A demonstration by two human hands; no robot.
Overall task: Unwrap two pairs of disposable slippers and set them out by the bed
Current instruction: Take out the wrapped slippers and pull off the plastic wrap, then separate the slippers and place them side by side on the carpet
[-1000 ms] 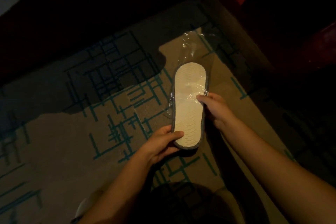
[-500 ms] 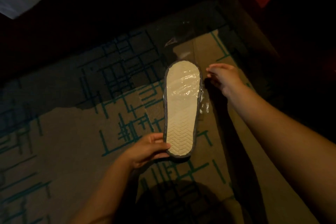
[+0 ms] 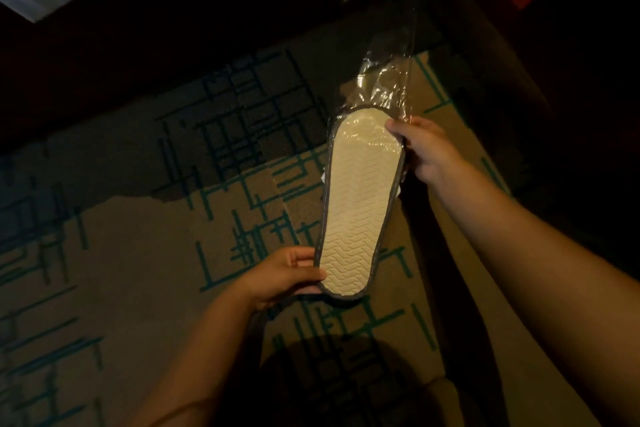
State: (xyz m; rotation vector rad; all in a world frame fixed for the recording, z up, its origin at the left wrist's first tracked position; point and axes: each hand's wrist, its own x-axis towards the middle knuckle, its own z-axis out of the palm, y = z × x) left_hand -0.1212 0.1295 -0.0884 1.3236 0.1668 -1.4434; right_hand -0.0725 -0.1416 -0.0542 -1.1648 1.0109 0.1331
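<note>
Dim hotel carpet w/ teal grid lines fills our view. We grip the heel end of the slippers, sole up, in our left hand. Our right hand, free half a sec ago, now pinches the plastic wrapper at the toe, so we judge pull-off is imminent.

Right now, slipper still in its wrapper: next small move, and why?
Probably draw the right hand away from the left hand, sliding the clear plastic wrapper off the slipper: it pinches film at the toe, the left grips the heel, and loose wrapper extends past the toe.
</note>
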